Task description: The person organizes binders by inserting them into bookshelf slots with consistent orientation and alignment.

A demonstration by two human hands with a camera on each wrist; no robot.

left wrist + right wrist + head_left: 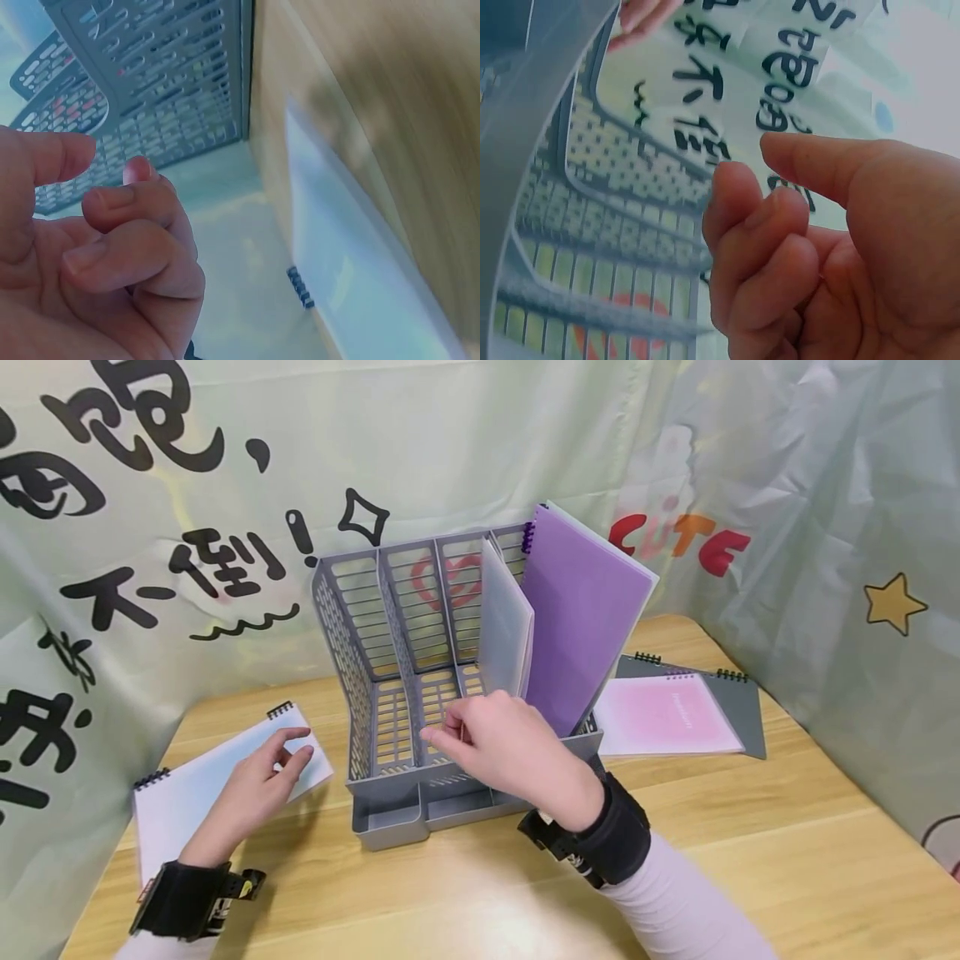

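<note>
My left hand [258, 785] hovers over a pale blue and white spiral notebook [187, 802] on the left of the table. Its fingers are loosely bent with nothing between them, as the left wrist view also shows. In front of the grey file rack [339, 668], my right hand [517, 756] hangs with fingers loosely curled and holds nothing. A purple spiral notebook [581, 618] leans in the rack's right-hand slot. Beside it a pale, smaller notebook [502, 622] stands in the neighbouring slot, its lower part behind the right hand.
Right of the rack, a pink spiral notebook [667, 718] lies overlapping a dark grey one [742, 718] on the wooden table [817, 843]. Low open compartments [390, 835] run along the rack's front. A printed curtain [465, 435] hangs behind and at both sides.
</note>
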